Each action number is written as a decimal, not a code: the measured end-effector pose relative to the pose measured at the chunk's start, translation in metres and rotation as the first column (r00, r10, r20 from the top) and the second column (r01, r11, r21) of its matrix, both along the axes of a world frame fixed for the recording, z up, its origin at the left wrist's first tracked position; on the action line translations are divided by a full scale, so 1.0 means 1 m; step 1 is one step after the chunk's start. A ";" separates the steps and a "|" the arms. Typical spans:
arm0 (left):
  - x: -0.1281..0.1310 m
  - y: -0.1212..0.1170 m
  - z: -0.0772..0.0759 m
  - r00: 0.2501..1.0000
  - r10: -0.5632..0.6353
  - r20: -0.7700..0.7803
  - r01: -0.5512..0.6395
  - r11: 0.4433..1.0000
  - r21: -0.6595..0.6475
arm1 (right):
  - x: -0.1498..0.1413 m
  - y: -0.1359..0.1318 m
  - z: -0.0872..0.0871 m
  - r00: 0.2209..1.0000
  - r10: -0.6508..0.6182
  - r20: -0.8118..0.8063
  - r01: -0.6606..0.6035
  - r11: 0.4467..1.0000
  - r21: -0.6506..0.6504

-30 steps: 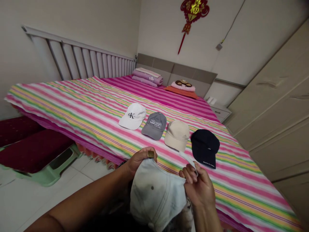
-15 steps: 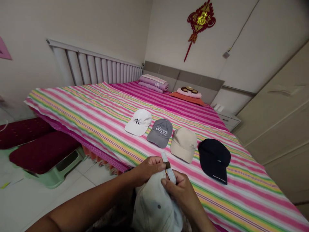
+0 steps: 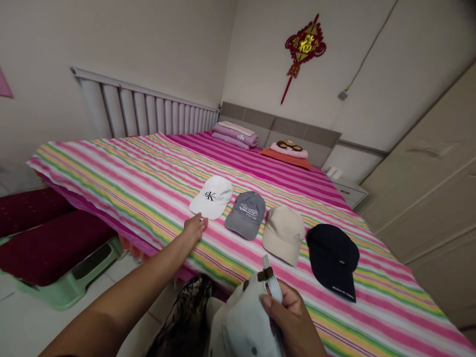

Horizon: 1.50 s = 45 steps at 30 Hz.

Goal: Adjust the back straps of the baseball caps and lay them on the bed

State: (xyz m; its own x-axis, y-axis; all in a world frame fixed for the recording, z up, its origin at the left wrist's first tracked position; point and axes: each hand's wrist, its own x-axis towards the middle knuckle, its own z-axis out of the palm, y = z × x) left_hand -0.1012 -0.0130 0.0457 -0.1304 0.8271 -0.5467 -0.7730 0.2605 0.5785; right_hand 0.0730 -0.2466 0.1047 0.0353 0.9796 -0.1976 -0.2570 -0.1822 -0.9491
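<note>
My right hand [image 3: 288, 312] is closed on a pale blue baseball cap [image 3: 241, 317] low in the view, gripping it by the back strap with its brown buckle. My left hand [image 3: 195, 228] reaches out over the bed, fingers extended, with the fingertips at the brim of a white cap [image 3: 217, 193] with black letters; whether they press on the brim I cannot tell. To the right of that cap lie a grey cap [image 3: 246, 210] with white script, a beige cap [image 3: 284, 230] and a dark navy cap [image 3: 330, 248], roughly in a row.
The caps lie on a striped sheet [image 3: 122, 173] over the bed. Folded purple bedding [image 3: 234, 135] and a pink cushion [image 3: 288, 148] rest near the headboard. Dark red padded stools [image 3: 63, 243] stand at left, a cabinet [image 3: 427, 198] at right.
My left hand has let go of the pale blue cap's strap and moved forward and left to the white cap's brim. My right hand still holds the blue cap.
</note>
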 end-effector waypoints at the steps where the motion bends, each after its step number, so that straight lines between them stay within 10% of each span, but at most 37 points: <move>1: -0.002 0.009 -0.003 1.000 -0.008 -0.017 0.008 1.000 -0.014 | -0.001 0.000 0.000 1.000 -0.003 -0.006 0.003 1.000 -0.008; 7: 0.003 0.024 -0.020 0.979 -0.133 -0.155 0.130 0.991 -0.029 | -0.006 0.004 0.003 0.997 -0.057 -0.048 0.056 0.998 -0.012; 13: -0.013 -0.010 -0.034 0.849 -0.460 -0.262 0.473 0.881 -0.015 | -0.001 0.010 0.007 0.996 0.041 -0.085 -0.039 0.999 0.025; 17: -0.024 -0.058 -0.026 0.650 -0.709 -0.275 0.745 0.665 0.047 | -0.005 0.017 0.018 0.968 0.084 -0.236 -0.068 0.995 0.077; 21: -0.028 -0.100 -0.022 0.315 -0.901 -0.296 0.897 0.181 0.403 | -0.008 0.030 0.033 0.945 0.063 -0.321 -0.034 0.995 0.093; 23: -0.033 -0.112 -0.028 0.240 -0.925 -0.294 0.904 0.103 0.415 | -0.006 0.038 0.038 0.947 -0.016 -0.322 0.042 0.996 0.074; 28: -0.057 -0.132 -0.046 0.405 -0.897 -0.176 0.862 0.311 0.400 | 0.002 0.062 0.038 0.919 -0.251 -0.303 0.268 0.963 0.012; 35: -0.108 -0.124 -0.035 0.731 -0.683 0.011 0.569 0.617 0.543 | 0.003 0.079 -0.002 0.904 -0.279 -0.324 0.264 0.960 -0.090; 40: -0.130 -0.069 0.000 0.885 -0.465 -0.030 0.415 0.757 0.505 | 0.002 0.071 -0.034 0.908 -0.300 -0.292 0.231 0.940 -0.250; 45: -0.119 -0.006 0.059 0.979 -0.205 0.019 0.152 0.783 0.603 | 0.004 0.054 -0.061 0.904 -0.285 -0.320 0.178 0.929 -0.325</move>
